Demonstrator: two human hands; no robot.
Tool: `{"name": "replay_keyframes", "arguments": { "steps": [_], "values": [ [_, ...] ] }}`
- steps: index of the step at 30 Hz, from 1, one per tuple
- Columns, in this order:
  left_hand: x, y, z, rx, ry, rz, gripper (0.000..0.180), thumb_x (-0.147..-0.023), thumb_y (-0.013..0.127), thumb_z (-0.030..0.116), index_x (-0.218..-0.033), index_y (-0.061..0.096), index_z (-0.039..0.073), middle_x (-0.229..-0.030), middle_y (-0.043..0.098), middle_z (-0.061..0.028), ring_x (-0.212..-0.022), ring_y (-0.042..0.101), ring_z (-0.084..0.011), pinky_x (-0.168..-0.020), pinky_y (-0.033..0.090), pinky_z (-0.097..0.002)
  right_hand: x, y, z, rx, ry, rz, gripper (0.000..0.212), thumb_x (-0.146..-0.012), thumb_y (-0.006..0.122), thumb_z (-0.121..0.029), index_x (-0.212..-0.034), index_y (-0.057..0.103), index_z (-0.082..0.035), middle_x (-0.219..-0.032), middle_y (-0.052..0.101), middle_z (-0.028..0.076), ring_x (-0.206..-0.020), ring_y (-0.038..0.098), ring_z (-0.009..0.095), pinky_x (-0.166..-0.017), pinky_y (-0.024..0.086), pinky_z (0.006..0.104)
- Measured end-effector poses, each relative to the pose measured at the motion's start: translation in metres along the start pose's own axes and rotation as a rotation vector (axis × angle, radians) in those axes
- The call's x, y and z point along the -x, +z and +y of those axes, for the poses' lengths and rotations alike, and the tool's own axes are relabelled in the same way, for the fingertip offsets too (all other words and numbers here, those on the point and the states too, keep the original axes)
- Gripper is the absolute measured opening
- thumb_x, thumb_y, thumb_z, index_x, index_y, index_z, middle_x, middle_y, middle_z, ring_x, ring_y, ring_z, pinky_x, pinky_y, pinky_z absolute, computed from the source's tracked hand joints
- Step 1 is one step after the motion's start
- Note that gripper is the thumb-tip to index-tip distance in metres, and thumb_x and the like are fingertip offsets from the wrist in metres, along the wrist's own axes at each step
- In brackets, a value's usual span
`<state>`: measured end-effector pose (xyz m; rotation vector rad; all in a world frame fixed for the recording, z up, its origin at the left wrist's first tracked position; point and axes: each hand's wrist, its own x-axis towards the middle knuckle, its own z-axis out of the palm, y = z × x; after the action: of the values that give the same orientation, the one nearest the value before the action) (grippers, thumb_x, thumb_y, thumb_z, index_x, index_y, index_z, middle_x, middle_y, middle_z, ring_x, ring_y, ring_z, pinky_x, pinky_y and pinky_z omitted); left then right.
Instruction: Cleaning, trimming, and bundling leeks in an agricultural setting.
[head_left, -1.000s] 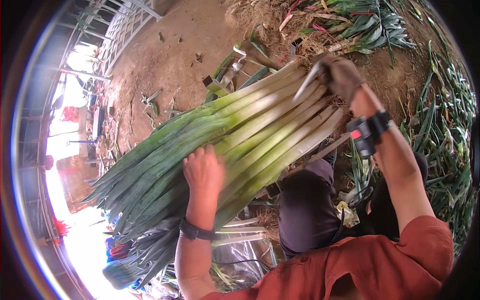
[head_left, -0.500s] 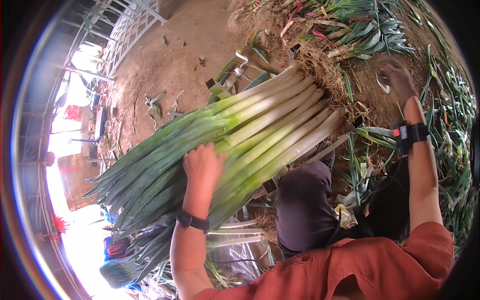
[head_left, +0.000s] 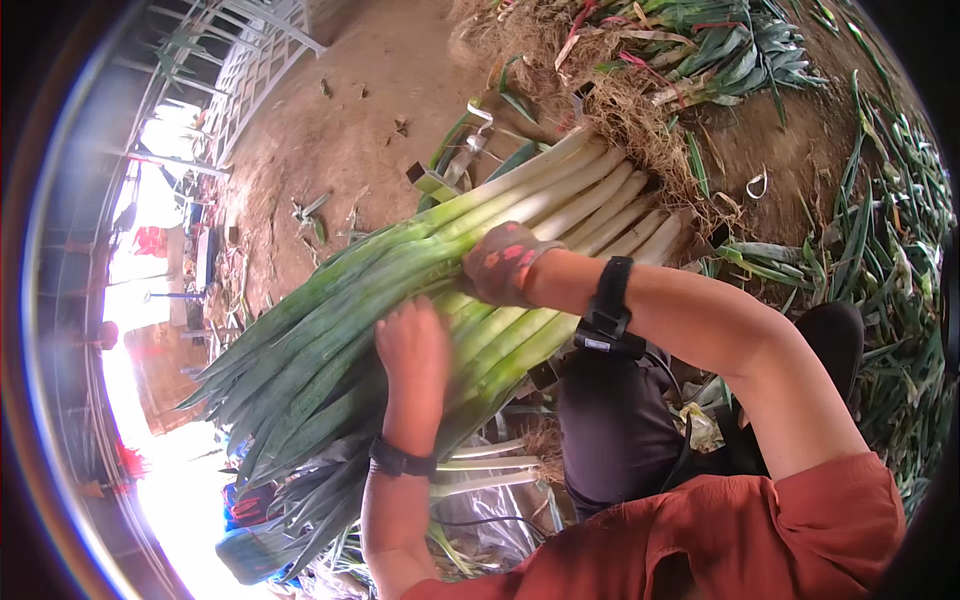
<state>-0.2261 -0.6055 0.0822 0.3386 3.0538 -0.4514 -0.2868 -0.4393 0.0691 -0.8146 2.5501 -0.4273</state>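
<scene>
A big bundle of leeks point(head_left: 330, 330) lies slantwise in front of me, green leaves to the lower left, white stems and shaggy roots point(head_left: 640, 130) to the upper right. My left hand point(head_left: 413, 338), bare, is closed on the leaves about midway along the bundle. Just to its upper right, my right hand point(head_left: 507, 264), in a patterned glove, is closed on the leeks where green turns pale. The undersides of both hands' fingers are hidden. A small white loop point(head_left: 757, 185) lies on the soil beyond the roots.
More tied leeks point(head_left: 720, 60) lie at the top right, and loose leaves point(head_left: 890, 280) cover the right side. A metal stand piece point(head_left: 432, 184) shows beside the stems. Several smaller leeks point(head_left: 490, 465) lie below the bundle, by my knee point(head_left: 610, 440). White lattice point(head_left: 260, 60) stands far left.
My right hand has come from the ground at the right onto the leeks beside my left hand. The white loop that was by it now lies alone on the soil.
</scene>
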Motion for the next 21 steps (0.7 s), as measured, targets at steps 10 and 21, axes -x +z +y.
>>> {"name": "replay_keyframes", "arguments": {
  "steps": [10,21],
  "values": [
    [0.004,0.004,0.008,-0.01,0.021,0.064,0.026,-0.074,0.067,0.026,-0.086,0.06,0.005,-0.081,0.061,-0.0119,-0.077,0.06,-0.0296,-0.071,0.043,-0.0417,-0.028,0.001,0.005,-0.258,0.183,-0.17,0.04,-0.077,0.05,-0.042,-0.099,0.067,-0.014,-0.097,0.066,0.008,-0.092,0.062,0.027,-0.082,0.048,0.0398],
    [0.014,0.005,0.013,-0.05,0.082,0.151,0.023,-0.072,0.069,0.024,-0.081,0.058,0.006,-0.074,0.059,-0.0105,-0.072,0.059,-0.0284,-0.067,0.041,-0.0408,-0.031,0.005,-0.002,-0.338,0.085,-0.202,0.038,-0.083,0.044,-0.035,-0.105,0.065,-0.012,-0.101,0.064,0.009,-0.093,0.061,0.028,-0.077,0.049,0.0422]
  ]
}}
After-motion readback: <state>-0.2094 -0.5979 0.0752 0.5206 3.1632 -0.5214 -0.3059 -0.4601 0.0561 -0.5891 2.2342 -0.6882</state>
